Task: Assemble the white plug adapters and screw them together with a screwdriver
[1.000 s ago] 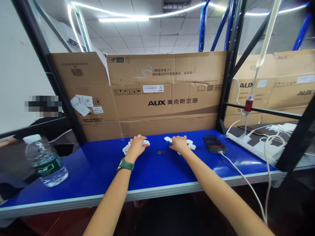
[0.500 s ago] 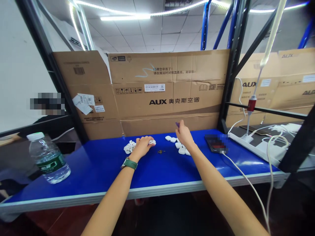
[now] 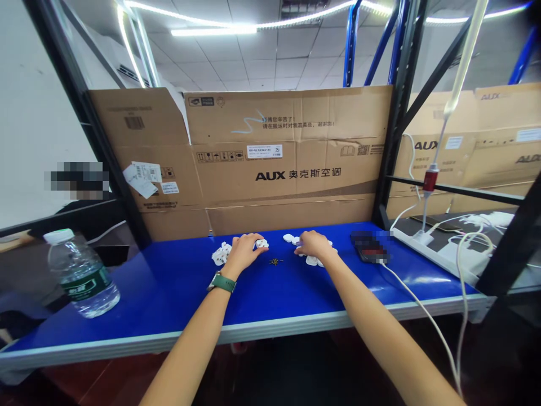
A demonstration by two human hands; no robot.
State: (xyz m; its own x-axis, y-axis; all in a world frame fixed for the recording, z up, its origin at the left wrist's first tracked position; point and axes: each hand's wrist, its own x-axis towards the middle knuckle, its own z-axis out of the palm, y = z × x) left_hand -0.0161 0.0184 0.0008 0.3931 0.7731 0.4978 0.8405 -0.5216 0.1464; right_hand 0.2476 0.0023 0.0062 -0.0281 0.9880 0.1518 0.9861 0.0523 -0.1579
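My left hand (image 3: 245, 251), with a green-banded watch (image 3: 222, 281) at its wrist, is closed on a small white plastic piece (image 3: 262, 243) with dark holes. Left of that hand lies a pile of similar white pieces (image 3: 220, 255). My right hand (image 3: 313, 244) is lowered over a group of smooth white covers (image 3: 311, 260), fingers bent downward. A bit of a slim purple object (image 3: 298, 243) shows at its fingertips; its kind is too small to tell. Small brass-coloured screws (image 3: 275, 261) lie in a heap between both hands.
A water bottle (image 3: 84, 276) stands at the left of the blue table (image 3: 177, 304). Toward the right lies a phone (image 3: 368, 247) with a white cable (image 3: 416, 304) running off the front edge. A cardboard sheet (image 3: 274, 197) walls the back. Another person (image 3: 84, 180) is beyond the left post.
My right hand has come down from above the white covers and is now among them, with the purple object still in it. My left hand has stayed almost in place.
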